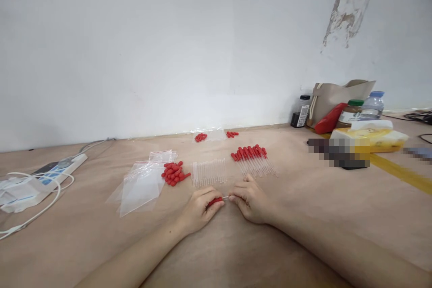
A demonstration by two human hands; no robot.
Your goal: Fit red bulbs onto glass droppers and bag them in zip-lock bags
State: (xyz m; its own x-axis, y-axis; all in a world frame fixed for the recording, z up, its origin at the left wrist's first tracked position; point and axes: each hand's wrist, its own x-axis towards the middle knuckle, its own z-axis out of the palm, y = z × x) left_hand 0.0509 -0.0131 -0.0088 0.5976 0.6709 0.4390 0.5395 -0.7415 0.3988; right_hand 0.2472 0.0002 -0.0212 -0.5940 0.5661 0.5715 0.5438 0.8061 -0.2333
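Observation:
My left hand (199,210) is closed around a red rubber dropper bulb (215,201), near the front of the table. Between finger and thumb, my right hand (251,201) pinches a thin clear dropper tube (226,197), whose end meets the mouth of the bulb. How far the tube sits inside cannot be seen. Just beyond the hands lies a row of clear tubes (209,173). A heap of red bulbs (173,173) is left of that row, beside flat clear zip bags (140,186). On the right, droppers with red bulbs on their tubes (253,157) lie side by side.
By the wall is a clear bag (216,135) with red bulbs (200,137) at it. A power strip (65,171) with white cables lies left. At right stand a dark bottle (300,112), a beige bag (337,94), a green-lidded jar (351,113) and a yellow tissue pack (371,139).

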